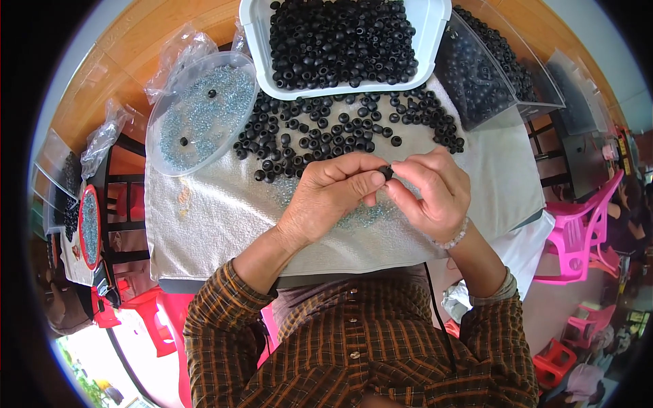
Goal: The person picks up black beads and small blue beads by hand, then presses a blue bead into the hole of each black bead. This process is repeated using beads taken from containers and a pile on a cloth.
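Over the middle of a towel-covered table, my left hand (340, 189) pinches a round black bead (386, 173) between thumb and fingers. My right hand (435, 187) meets it from the other side, its thumb and forefinger closed at the bead's edge; anything small between those fingertips is too tiny to make out. Beyond my hands, many loose black beads (320, 139) with holes lie spread over the pale towel (204, 231). Small clear-blue beads (367, 215) are scattered on the cloth beneath my hands.
A white tub (257, 68) full of black beads stands at the far side. Left of it is a round clear lid (158, 146) holding blue beads and two black ones. A clear bin (541, 105) of black beads stands at the right. Pink chairs (578, 231) are beyond the table.
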